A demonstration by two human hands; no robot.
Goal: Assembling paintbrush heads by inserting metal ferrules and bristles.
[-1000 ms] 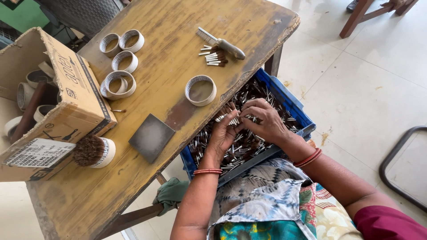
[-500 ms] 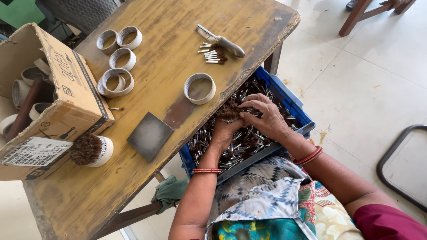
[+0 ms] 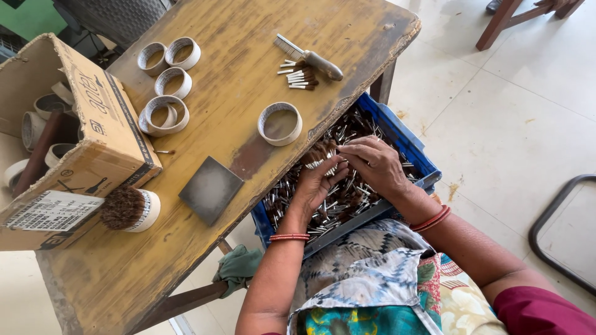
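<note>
Two hands work over a blue plastic crate point(image 3: 415, 162) that sits on the person's lap, tucked against the edge of a worn, yellow-stained wooden table point(image 3: 248, 87). Pale floor tiles show around it, with a wooden chair leg at the top right. On the table lie five white rings point(image 3: 280, 123), a grey square tile point(image 3: 210, 189), a metal comb with a few loose tufts point(image 3: 308, 59), a bristle-filled ring point(image 3: 130, 209) and an open cardboard box point(image 3: 81, 142) holding more rings.

The crate is full of small brush tufts, each with brown bristles in a silvery metal sleeve, heaped every which way. The left hand point(image 3: 318, 185) is closed around a gathered bundle of tufts point(image 3: 320, 155), bristle ends up, just above the heap. The right hand point(image 3: 374, 164) lies curled over the heap with its fingertips touching that bundle.

Whether the right fingers pinch a single tuft is too small to tell. The box's far side is cut off by the frame.
</note>
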